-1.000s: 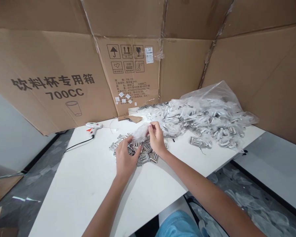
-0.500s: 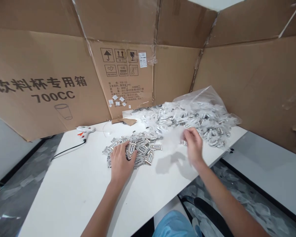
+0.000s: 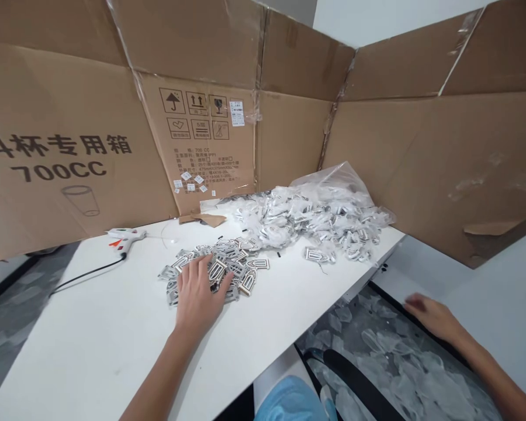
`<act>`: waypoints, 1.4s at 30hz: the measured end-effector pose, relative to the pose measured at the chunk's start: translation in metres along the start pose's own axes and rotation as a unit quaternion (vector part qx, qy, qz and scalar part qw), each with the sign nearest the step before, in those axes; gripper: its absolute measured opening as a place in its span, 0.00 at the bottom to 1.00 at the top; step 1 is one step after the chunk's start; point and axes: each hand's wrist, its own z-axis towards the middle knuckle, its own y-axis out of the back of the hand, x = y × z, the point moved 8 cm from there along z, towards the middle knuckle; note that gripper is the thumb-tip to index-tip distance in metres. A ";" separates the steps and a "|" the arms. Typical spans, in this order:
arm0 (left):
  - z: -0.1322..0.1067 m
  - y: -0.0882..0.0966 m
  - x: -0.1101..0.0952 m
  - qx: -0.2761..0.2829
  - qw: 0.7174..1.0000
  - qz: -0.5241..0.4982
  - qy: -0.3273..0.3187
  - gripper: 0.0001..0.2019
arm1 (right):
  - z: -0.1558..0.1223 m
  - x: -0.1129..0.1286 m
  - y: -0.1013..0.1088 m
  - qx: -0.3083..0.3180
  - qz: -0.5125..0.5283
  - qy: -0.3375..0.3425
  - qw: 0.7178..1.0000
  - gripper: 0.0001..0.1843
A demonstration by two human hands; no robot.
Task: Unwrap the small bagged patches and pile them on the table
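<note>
My left hand (image 3: 198, 295) lies with fingers spread on a pile of small metal arch-shaped pieces (image 3: 248, 282), patterned in silver and dark tones. One arch-shaped piece (image 3: 217, 271) shows between its thumb and forefinger, and some pieces are hidden under the palm. Off the table's right edge, my right hand (image 3: 433, 317) hangs over the floor, its fingers curled together and slightly blurred. No bag shows in it. Closest to it on the table is one bagged arch-shaped piece (image 3: 316, 255), apart from the big heap of bagged pieces (image 3: 302, 213).
Cardboard panels (image 3: 210, 58) wall the back and right of the white table (image 3: 127, 327). A glue gun (image 3: 126, 238) with a black cord lies at the left. Cardboard scraps (image 3: 204, 219) lie behind the pile. Discarded clear bags (image 3: 403, 356) cover the floor beside a black chair arm (image 3: 350, 374).
My right hand has moved right, from over the table to beyond its edge; the clear bag it held is no longer visible. My left hand stays on the pile. The view has turned right.
</note>
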 end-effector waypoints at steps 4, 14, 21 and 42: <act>0.001 0.002 0.000 -0.005 1.000 -0.003 0.004 0.25 | 0.034 0.112 -0.018 -0.057 0.010 0.123 0.991 0.24; -0.004 0.002 0.003 0.001 1.000 -0.006 0.010 0.21 | 0.069 0.252 -0.103 -0.003 -0.039 0.267 0.963 0.14; -0.006 0.002 0.003 -0.002 1.000 -0.002 0.016 0.21 | 0.059 0.312 -0.079 -0.150 0.089 0.248 0.953 0.16; -0.009 0.002 0.002 -0.005 1.000 -0.010 0.025 0.18 | 0.021 0.478 -0.160 0.046 0.433 0.280 0.856 0.23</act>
